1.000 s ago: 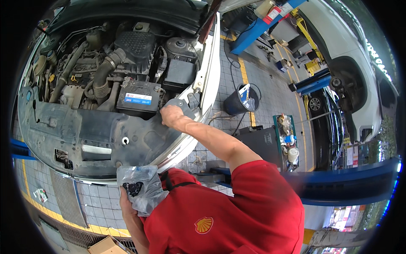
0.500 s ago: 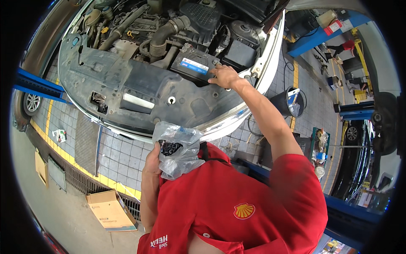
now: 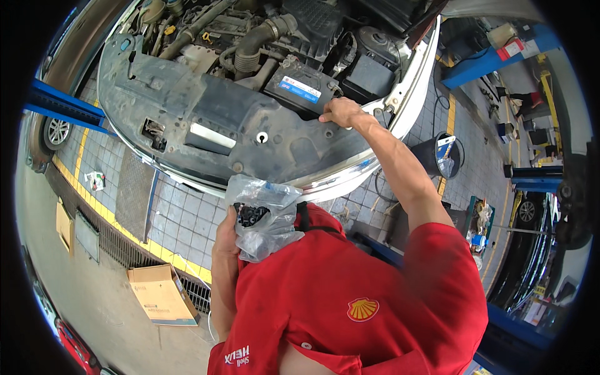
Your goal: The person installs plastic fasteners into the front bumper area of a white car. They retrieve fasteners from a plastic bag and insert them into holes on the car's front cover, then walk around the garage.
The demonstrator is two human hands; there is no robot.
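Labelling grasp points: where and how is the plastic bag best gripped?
Likely from above, pinching a thick gather of the plastic bag right of the dark parts. It looks loose and crumpled there, while the left hand grips its left edge. Where it opens isn't clear.

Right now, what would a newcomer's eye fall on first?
Probably the bright red shirt filling the lower middle. Toward the top, an exposed car engine stands out, with a black car battery to its lower right and the right hand nearby. Left of centre, the left hand grips a translucent plastic bag of dark parts.
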